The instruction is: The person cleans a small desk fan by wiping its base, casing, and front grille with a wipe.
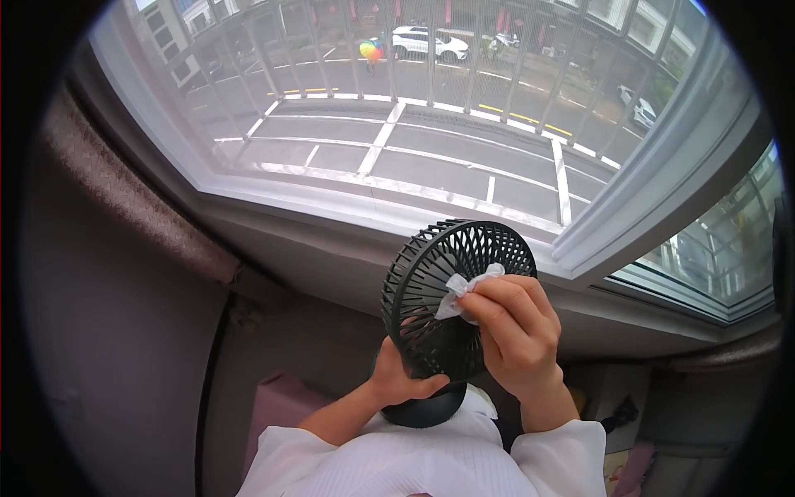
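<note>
A small black desk fan [406,286] with a round slotted grille is held up in front of my chest, its round base [424,407] close to my white top. My left hand [402,377] grips the fan from the lower left, thumb across the front below the grille and fingers partly hidden behind it. Pinched in the fingers of my right hand [522,331] is a crumpled white tissue [454,296], which lies against the middle of the grille.
Beyond the fan is a large window [381,214] with a white frame and outer bars, above a street with cars. A second window pane [712,248] stands at the right. Rolled beige fabric [124,182] runs along the left, and a pink object [281,410] sits low at the left.
</note>
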Demonstrator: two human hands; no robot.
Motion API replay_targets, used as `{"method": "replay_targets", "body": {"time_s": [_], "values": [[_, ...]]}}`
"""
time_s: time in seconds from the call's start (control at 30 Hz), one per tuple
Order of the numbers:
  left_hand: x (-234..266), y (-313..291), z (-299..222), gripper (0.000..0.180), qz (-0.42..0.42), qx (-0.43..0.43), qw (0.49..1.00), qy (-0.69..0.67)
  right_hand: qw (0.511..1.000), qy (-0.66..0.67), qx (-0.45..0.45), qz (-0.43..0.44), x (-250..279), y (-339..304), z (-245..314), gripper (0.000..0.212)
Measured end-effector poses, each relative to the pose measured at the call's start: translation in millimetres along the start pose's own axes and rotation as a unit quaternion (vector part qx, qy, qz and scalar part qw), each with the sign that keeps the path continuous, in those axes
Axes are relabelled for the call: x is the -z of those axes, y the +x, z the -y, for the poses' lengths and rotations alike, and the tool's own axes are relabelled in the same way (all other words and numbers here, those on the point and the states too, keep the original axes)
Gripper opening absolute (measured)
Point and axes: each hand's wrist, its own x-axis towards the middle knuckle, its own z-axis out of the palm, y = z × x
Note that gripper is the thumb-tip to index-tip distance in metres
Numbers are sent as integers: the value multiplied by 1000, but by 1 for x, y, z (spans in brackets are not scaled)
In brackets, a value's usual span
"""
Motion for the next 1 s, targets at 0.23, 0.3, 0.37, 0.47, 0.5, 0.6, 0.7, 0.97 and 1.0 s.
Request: {"method": "replay_targets", "body": {"time_s": [0.23, 0.3, 0.37, 0.47, 0.5, 0.6, 0.7, 0.97, 1.0], "values": [[2, 4, -1, 71, 38, -51, 992, 107, 985, 81, -100, -119, 20, 9, 1, 22], [0, 1, -1, 71, 21, -36, 996, 78, 974, 100, -103, -174, 10, 18, -1, 21], [-6, 0, -2, 71, 11, -23, 999, 45, 986, 70, -55, -140, 2, 19, -8, 26], [-4, -3, 1, 75, 0, -20, 1000, 18, 998, 25, -13, -53, -7, 12, -9, 24], [2, -3, 3, 75, 1, -19, 1000, 20, 998, 28, -13, -52, -7, 7, -8, 24], [9, -1, 9, 75, 11, -5, 1000, 8, 998, -53, -7, -24, -3, -11, -10, 25], [4, -3, 5, 74, 16, -4, 1000, 7, 999, -40, -7, -27, 1, -7, -7, 26], [-8, 1, 2, 71, 43, -5, 999, 2, 997, -30, 19, -66, -2, 9, -16, 27], [-5, 0, 5, 71, 26, -14, 1000, 2, 999, -25, 10, -46, -1, 4, -13, 27]]}}
